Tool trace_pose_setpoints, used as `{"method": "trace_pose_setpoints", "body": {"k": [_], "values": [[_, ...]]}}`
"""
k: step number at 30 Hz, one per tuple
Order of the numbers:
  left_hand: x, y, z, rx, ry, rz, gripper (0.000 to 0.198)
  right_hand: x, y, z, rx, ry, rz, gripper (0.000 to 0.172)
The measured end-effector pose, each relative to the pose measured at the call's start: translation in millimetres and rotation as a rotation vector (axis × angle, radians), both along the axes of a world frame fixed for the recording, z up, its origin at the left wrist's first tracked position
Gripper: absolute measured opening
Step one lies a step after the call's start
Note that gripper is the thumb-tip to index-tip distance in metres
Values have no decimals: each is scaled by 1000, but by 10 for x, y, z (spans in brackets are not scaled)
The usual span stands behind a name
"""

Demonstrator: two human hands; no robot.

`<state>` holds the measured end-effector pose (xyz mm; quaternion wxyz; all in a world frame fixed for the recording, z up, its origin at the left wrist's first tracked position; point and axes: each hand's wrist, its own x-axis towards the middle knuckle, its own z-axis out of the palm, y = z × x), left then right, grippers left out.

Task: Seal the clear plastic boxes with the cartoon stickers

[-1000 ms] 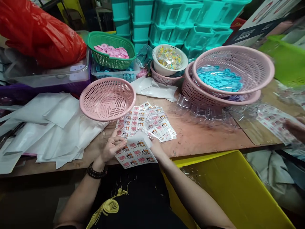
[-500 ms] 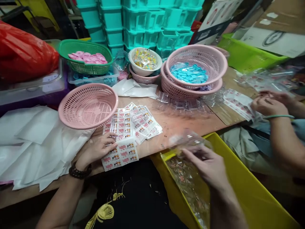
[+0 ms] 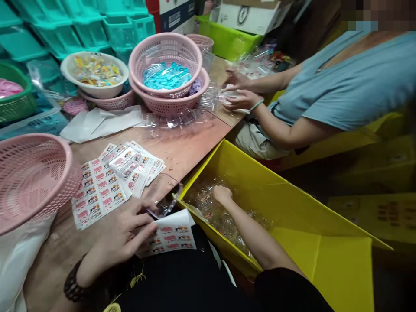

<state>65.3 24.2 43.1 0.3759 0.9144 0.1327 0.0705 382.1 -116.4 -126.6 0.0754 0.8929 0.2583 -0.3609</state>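
Note:
My left hand (image 3: 131, 229) is closed on a sticker sheet (image 3: 175, 234) printed with pink and orange-and-black animal figures, its upper part folded over. By its fingertips is a clear plastic case (image 3: 164, 195) with raised edges, close to the table edge; whether the fingers grip it too is unclear. My right hand (image 3: 222, 195) reaches down into the yellow box (image 3: 260, 177), among many clear plastic pieces (image 3: 224, 221). Its fingers are turned away and hidden. More sticker sheets (image 3: 100, 190) lie on the table left of the case, with another clear case (image 3: 123, 158) on them.
At left stands a pink basket (image 3: 35, 173). Farther back are a white bowl (image 3: 94, 86) of small wrapped packets and stacked pink baskets (image 3: 169, 99) with blue pieces. Clear cases (image 3: 175, 123) lie before them. A co-worker's hands (image 3: 242, 93) work at the right.
The view has swung right. My right hand has gone from holding clear plastic above the yellow box to down inside it. My left hand has lifted a sticker sheet toward the table edge.

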Motion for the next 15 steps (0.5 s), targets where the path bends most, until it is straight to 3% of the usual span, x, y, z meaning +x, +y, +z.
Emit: {"method": "trace_pose_setpoints", "body": {"k": [4,8,11,15], "values": [[569,-75,-57,-42,28,-196,31,162,-3,31,185,36,-38,38],[919,-88,-164,-24,45,-295,32,189,-128,220,464,88,-109,34],[1139,-122,-251,-63,118,-379,35,114,-267,391,611,266,-146,44],[1306,-238,-369,-134,151,-432,37,119,-385,563,622,617,-443,24]]}}
